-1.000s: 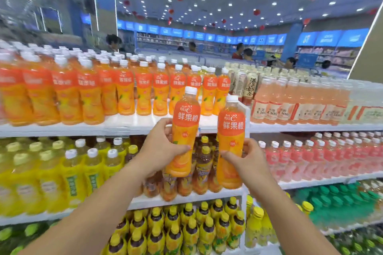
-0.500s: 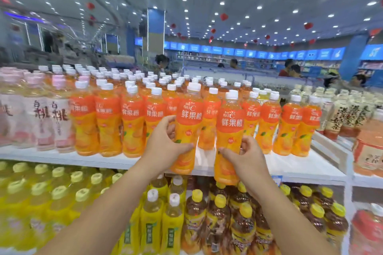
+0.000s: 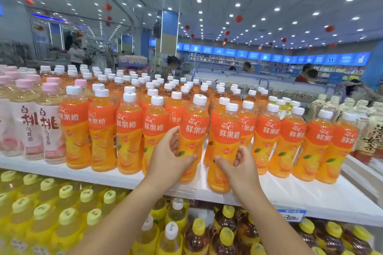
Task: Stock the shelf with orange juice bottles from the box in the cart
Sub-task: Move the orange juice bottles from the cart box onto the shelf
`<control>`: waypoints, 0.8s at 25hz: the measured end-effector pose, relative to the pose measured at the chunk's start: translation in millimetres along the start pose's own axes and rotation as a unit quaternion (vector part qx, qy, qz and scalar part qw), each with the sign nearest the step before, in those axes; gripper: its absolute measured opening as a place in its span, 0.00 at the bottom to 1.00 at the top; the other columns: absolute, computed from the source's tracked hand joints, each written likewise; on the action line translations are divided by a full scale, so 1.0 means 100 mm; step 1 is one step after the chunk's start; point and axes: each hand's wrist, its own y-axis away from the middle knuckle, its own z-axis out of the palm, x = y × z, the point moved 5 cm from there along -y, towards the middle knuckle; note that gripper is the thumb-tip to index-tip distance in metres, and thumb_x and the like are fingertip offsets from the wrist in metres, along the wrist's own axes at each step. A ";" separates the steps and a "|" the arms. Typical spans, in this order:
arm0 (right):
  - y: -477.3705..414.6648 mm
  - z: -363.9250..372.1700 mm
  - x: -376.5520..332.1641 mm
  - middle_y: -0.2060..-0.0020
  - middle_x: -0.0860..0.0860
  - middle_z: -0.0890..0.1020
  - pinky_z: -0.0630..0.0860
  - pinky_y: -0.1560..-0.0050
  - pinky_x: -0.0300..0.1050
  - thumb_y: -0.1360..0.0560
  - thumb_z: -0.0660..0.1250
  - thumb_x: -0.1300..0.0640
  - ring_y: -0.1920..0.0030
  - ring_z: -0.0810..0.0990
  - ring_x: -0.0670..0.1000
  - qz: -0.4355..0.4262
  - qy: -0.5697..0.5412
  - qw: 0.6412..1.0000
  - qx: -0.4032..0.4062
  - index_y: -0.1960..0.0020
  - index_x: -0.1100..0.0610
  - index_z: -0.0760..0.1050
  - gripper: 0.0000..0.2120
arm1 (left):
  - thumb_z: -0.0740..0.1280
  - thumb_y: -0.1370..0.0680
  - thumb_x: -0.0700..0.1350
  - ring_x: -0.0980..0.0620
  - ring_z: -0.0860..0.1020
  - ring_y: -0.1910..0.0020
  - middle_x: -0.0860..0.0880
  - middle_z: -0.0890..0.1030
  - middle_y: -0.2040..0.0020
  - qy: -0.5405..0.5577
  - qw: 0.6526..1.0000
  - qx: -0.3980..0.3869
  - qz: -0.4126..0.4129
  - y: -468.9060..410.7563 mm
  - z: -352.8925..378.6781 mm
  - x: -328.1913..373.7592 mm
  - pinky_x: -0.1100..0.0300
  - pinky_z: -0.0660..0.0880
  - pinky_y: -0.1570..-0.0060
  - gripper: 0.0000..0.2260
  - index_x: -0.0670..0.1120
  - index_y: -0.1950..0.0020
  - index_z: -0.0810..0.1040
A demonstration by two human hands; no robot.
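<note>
My left hand (image 3: 169, 156) grips an orange juice bottle (image 3: 193, 130) with a white cap, thumb across its front, low over the front of the white top shelf (image 3: 310, 194). My right hand (image 3: 238, 166) holds a second orange juice bottle (image 3: 224, 141) just to its right, fingers curled round the lower body. Both bottles stand upright in a gap in the front row of matching orange juice bottles (image 3: 128, 132). Whether their bases touch the shelf is hidden by my hands. The box and the cart are out of view.
Pink-capped peach tea bottles (image 3: 31, 122) stand left of the orange row, pale tea bottles (image 3: 371, 130) to the right. The shelf below holds yellow-capped bottles (image 3: 68, 209) and brown drinks (image 3: 226, 232). A blue price tag (image 3: 291, 215) hangs on the shelf edge. People stand in the aisles behind.
Both hands have carried the two bottles up and forward, from in front of the shelf edge to the gap in the top shelf's front row. The view has closed in on that shelf.
</note>
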 end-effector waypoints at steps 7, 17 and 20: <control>-0.03 0.11 0.13 0.44 0.45 0.83 0.80 0.41 0.44 0.25 0.74 0.60 0.43 0.81 0.41 -0.033 -0.015 0.999 -0.041 0.39 0.50 0.72 0.18 | 0.77 0.27 0.39 0.67 0.74 0.35 0.63 0.76 0.36 -0.003 1.000 0.019 -0.023 0.04 0.11 -0.22 0.71 0.72 0.40 0.33 0.53 0.26 0.68; 0.02 0.19 0.16 0.43 0.38 0.80 0.77 0.44 0.37 0.25 0.74 0.54 0.43 0.78 0.35 -0.047 -0.009 0.997 -0.060 0.35 0.46 0.71 0.22 | 0.73 0.25 0.56 0.61 0.74 0.33 0.63 0.76 0.34 -0.094 0.995 0.041 -0.012 0.16 0.19 -0.31 0.50 0.76 0.35 0.29 0.63 0.27 0.66; 0.05 0.14 0.21 0.43 0.37 0.80 0.76 0.48 0.32 0.26 0.75 0.52 0.44 0.77 0.32 -0.039 0.021 0.996 -0.074 0.34 0.46 0.72 0.23 | 0.72 0.25 0.58 0.59 0.73 0.32 0.61 0.76 0.33 -0.129 0.990 0.059 -0.010 0.23 0.20 -0.36 0.51 0.76 0.34 0.31 0.60 0.25 0.64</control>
